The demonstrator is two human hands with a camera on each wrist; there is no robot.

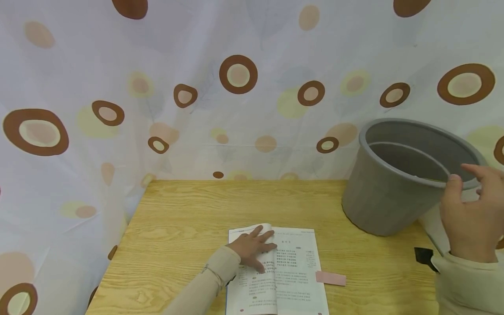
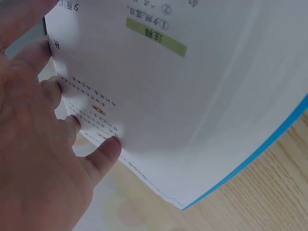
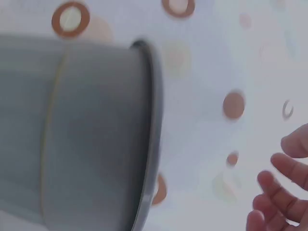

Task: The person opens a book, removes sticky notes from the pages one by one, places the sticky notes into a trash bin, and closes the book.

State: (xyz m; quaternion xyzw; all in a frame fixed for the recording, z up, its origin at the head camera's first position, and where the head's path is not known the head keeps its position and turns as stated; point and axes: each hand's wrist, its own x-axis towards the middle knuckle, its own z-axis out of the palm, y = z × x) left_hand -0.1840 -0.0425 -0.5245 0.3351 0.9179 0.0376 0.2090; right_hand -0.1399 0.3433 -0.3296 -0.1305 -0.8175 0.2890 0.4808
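An open book (image 1: 293, 271) with printed pages lies at the near middle of the wooden table (image 1: 177, 227). My left hand (image 1: 252, 249) rests flat on its left page with fingers straight; in the left wrist view the fingertips (image 2: 108, 149) touch the white page (image 2: 183, 106) near its blue edge. A grey plastic bucket (image 1: 386, 197) stands tilted at the table's right rear, its mouth toward me. My right hand (image 1: 470, 210) hovers at the rim, fingers spread, holding nothing. In the right wrist view the fingers (image 3: 281, 192) are apart from the bucket (image 3: 72, 134).
A pink paper slip (image 1: 330, 278) lies just right of the book. A small black object (image 1: 424, 256) sits at the table's right edge by my sleeve. A white curtain with brown circles (image 1: 236, 109) closes in the table at the back and both sides.
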